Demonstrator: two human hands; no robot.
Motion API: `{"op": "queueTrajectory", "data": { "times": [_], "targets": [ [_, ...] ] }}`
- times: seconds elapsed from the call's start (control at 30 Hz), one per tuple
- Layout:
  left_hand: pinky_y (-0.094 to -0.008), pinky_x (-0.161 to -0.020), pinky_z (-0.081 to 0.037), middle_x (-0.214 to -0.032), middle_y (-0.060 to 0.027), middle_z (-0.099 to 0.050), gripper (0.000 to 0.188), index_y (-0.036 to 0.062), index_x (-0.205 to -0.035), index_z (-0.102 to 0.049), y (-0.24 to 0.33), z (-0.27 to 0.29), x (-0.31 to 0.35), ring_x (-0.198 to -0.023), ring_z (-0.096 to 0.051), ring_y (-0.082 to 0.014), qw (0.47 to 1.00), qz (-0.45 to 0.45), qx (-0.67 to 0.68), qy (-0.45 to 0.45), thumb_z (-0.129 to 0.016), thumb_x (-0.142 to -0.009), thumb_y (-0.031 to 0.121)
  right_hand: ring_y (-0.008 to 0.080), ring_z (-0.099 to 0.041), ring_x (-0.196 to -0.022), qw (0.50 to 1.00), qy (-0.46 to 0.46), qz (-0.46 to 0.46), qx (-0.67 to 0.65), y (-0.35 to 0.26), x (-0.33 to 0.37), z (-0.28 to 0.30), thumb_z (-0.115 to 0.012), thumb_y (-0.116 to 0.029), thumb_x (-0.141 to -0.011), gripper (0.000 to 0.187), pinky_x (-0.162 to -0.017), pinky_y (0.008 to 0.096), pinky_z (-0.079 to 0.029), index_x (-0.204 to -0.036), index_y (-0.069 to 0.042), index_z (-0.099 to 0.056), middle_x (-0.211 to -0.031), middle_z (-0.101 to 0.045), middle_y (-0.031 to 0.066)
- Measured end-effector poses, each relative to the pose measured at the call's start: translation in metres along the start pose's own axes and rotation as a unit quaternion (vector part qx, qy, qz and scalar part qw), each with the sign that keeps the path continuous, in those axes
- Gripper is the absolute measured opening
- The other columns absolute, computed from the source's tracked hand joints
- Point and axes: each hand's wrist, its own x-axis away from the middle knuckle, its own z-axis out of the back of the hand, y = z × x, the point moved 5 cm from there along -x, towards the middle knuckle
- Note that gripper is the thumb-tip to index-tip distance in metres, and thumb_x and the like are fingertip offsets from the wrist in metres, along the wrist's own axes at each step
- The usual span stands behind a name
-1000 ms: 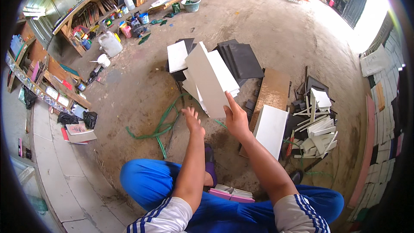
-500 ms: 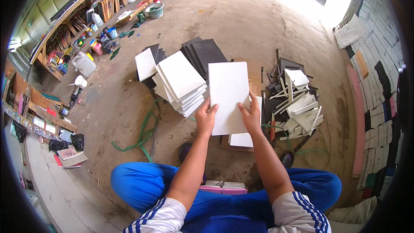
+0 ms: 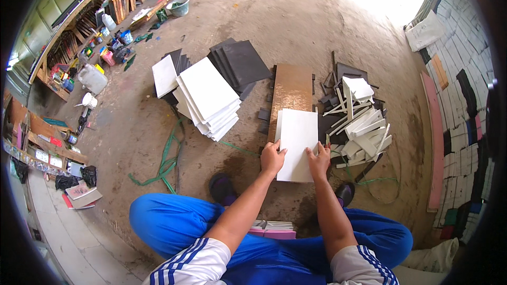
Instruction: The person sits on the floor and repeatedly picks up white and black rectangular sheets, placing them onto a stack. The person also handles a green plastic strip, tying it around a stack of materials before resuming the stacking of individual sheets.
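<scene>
A white rectangular sheet (image 3: pixel 302 142) lies low over a long brown board (image 3: pixel 293 82), overlapping another white sheet (image 3: pixel 279 126) whose edge shows at its left. My left hand (image 3: pixel 272 159) is closed at the sheet's left edge, thumb on top. At the right edge my right hand (image 3: pixel 318 161) pinches it, with the thumb on the upper face and the other fingers partly hidden. Whether the upper sheet rests fully on the lower one, I cannot tell.
Left of the board stands a fanned stack of white sheets (image 3: pixel 207 92), with black sheets (image 3: pixel 240 66) behind it. White offcuts (image 3: pixel 364 132) are heaped to the right. Green strapping (image 3: pixel 168 161) lies on the floor. Bundled pink-and-white sheets (image 3: pixel 277 231) sit between my legs.
Both hands have lowered the white sheet toward me, down onto the board. The board's far part, covered before, now shows. My view has shifted slightly.
</scene>
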Motion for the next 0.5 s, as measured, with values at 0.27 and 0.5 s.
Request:
{"op": "queueTrajectory", "data": {
  "times": [0.27, 0.5],
  "targets": [
    [-0.0437, -0.083, -0.055, -0.102, -0.015, -0.067, 0.05, 0.007, -0.129, -0.071, -0.011, 0.001, -0.009, -0.094, -0.068, -0.0333, 0.999, 0.026, -0.039, -0.004, -0.082, -0.083, 0.022, 0.0364, -0.057, -0.108, 0.999, -0.03, -0.029, -0.003, -0.004, 0.001, -0.017, -0.083, -0.032, -0.086, 0.066, -0.095, 0.0452, -0.047, -0.138, 0.002, -0.061, -0.111, -0.057, 0.0193],
    [-0.0427, -0.081, -0.054, -0.097, -0.0134, -0.067, 0.05, 0.0078, -0.128, -0.071, -0.018, -0.004, -0.012, -0.09, -0.067, -0.0317, 0.998, 0.026, -0.057, -0.003, -0.083, -0.083, 0.025, 0.0359, -0.058, -0.102, 0.999, -0.022, -0.013, 0.021, -0.005, 0.002, -0.022, -0.082, -0.032, -0.087, 0.066, -0.09, 0.0447, -0.048, -0.138, 0.003, -0.06, -0.108, -0.056, 0.0193]
  ]
}}
